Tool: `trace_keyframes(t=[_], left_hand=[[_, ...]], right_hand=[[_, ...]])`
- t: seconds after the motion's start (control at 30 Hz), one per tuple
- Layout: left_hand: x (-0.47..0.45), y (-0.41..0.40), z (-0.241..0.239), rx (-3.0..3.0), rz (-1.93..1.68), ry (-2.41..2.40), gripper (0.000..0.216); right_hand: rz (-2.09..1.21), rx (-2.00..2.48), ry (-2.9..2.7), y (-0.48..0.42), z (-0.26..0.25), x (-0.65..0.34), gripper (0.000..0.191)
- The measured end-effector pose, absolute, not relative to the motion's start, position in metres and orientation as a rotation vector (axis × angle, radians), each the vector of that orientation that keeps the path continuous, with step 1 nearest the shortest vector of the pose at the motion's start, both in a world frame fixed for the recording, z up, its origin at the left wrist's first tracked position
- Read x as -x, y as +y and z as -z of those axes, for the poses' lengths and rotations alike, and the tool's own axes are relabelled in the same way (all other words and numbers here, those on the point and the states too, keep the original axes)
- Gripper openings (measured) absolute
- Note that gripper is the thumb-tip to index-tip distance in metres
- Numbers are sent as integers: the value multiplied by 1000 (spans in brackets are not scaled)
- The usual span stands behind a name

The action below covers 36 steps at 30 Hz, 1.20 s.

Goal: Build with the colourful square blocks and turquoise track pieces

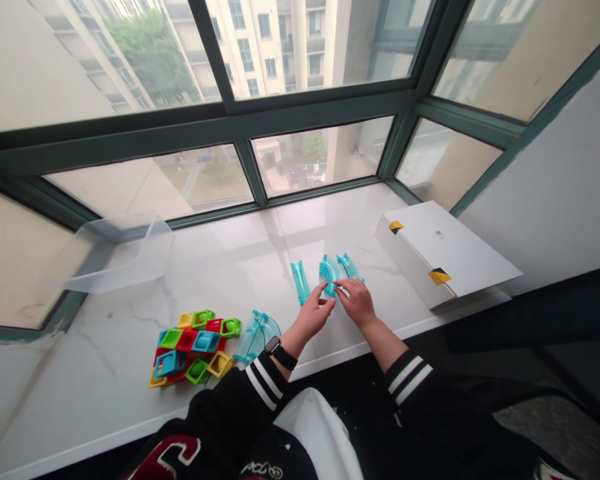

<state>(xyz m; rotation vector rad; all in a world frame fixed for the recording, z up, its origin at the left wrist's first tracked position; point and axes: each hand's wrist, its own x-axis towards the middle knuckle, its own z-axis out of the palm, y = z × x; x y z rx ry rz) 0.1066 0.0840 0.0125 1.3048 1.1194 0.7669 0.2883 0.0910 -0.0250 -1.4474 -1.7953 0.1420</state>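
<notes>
Both my hands meet over a curved teal translucent plastic track piece (pixel 329 273) on the white marble sill (pixel 230 267). My left hand (pixel 311 312) pinches its lower edge, and my right hand (pixel 357 300) grips its right side. A straight teal track piece (pixel 301 282) lies just left of my left fingers. Another teal piece (pixel 350 267) lies against the curved one, close to my right fingers. Further left, a pale clear-blue curved track piece (pixel 257 337) rests beside a heap of colourful square plastic frames (pixel 193 347).
A white cardboard box (pixel 443 253) with yellow-and-black tape lies on the sill to the right. A clear plastic bin (pixel 123 257) stands at the left. Window frames and glass (pixel 315 153) run along the far edge, and a white wall (pixel 545 167) rises at right.
</notes>
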Motion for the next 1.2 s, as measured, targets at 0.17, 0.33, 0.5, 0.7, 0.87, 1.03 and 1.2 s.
trace_keyframes(t=[0.17,0.33,0.5,0.7,0.87,1.03,1.2], left_hand=[[-107,85,-7,-1341,-780,1105,63],[-107,85,-4,-1353,-788,1092,63],[-106,86,-2,-1355,-775,1102,62],[-106,87,0,-1352,-792,1092,62],[-107,86,-3,-1323,-786,1088,63],[-107,85,-5,-1299,-785,1091,63],[-107,86,-4,-1295,-777,1102,64]], right_hand=[[-147,1443,-1800,91,28,-289,20],[-148,1425,-1803,91,30,-289,19],[-146,1413,-1798,92,31,-289,19],[-150,1417,-1809,91,27,-289,20],[-163,1406,-1817,90,25,-290,21],[-157,1401,-1820,90,26,-291,21],[-159,1407,-1816,91,26,-291,20]])
